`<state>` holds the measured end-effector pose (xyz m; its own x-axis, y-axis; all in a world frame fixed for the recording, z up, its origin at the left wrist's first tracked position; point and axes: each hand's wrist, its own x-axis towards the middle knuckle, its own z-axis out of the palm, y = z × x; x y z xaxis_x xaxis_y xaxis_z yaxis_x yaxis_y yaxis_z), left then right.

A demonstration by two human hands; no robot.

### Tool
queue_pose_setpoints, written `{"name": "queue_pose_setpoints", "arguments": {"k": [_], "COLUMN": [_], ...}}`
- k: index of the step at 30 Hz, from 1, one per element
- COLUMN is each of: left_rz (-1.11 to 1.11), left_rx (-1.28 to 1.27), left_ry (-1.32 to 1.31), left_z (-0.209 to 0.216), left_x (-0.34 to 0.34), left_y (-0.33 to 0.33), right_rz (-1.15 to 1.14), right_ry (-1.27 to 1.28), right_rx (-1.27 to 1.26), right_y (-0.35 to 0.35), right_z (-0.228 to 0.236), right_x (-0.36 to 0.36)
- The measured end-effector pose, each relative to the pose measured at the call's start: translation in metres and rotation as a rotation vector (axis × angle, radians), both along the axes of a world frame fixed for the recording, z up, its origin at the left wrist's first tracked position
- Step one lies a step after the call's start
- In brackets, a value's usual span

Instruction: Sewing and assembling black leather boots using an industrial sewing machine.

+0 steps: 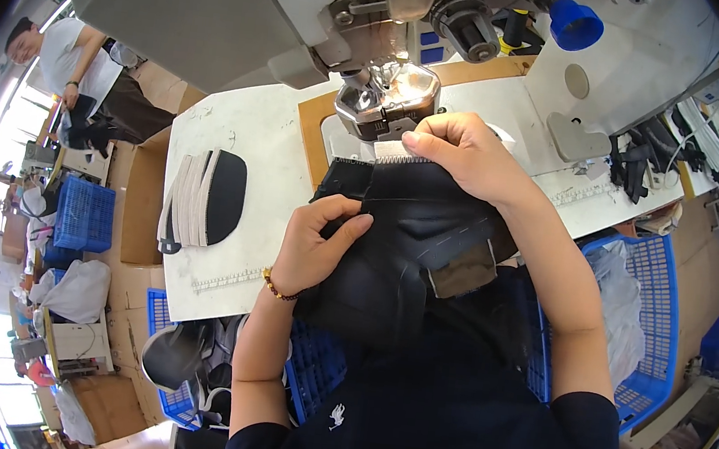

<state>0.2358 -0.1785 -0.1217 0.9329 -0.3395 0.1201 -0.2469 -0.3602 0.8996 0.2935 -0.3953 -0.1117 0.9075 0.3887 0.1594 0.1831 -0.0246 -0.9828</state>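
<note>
A black sheet-like piece (383, 254) lies across my lap and up to the table edge, its upper edge crossed by a line of zigzag stitches. My right hand (466, 159) pinches a short cream strip (389, 151) together with that upper edge, close in front of the sewing machine's metal head (388, 108). Lower and to the left, my left hand (314, 246) is closed, thumb against forefinger, on the black piece's left part. A brown patch (463, 270) shows on the piece's right side. What lies under my fingers is hidden.
On the white table (273, 126), at left, sits a stack of cream and black rounded pieces (207, 200). Blue baskets stand low on both sides, the right basket (656, 303) holding clear plastic. Dark pieces (185, 355) fill the left one. Another person (88, 74) stands far left.
</note>
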Motion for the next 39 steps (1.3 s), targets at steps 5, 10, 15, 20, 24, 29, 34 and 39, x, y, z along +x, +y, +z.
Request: {"name": "queue_pose_setpoints", "arguments": {"k": [5,10,15,20,24,29,34,39], "left_rz": [-0.037,0.024,0.397,0.565,0.924,0.761,0.649,0.603], "left_rx": [0.0,0.028,-0.285,-0.17,0.086,0.506,-0.436,-1.081], "left_ry": [-0.085,-0.045,-0.31,-0.286,-0.535,-0.553,0.177,0.331], "left_z": [0.002,0.0,-0.001,-0.03,-0.037,-0.065,-0.058,-0.04], "left_x": [0.001,-0.003,-0.03,-0.061,-0.014,0.024,0.05,0.095], "left_y": [-0.005,0.004,0.025,0.074,0.121,0.135,0.121,0.127], "right_rz": [0.058,-0.082,-0.198,-0.201,-0.186,-0.188,-0.198,-0.175], "right_ry": [0.114,-0.045,-0.224,-0.192,-0.228,-0.306,-0.302,-0.264], "right_rx": [0.1,-0.081,-0.196,-0.184,-0.169,-0.209,-0.229,-0.26], "right_y": [-0.006,0.005,-0.003,0.003,0.006,0.009,0.0,-0.004], "right_z": [-0.007,0.0,0.0,-0.008,-0.015,-0.013,-0.014,-0.016], "right_x": [0.005,0.001,-0.008,-0.009,-0.008,-0.01,-0.014,-0.017]}}
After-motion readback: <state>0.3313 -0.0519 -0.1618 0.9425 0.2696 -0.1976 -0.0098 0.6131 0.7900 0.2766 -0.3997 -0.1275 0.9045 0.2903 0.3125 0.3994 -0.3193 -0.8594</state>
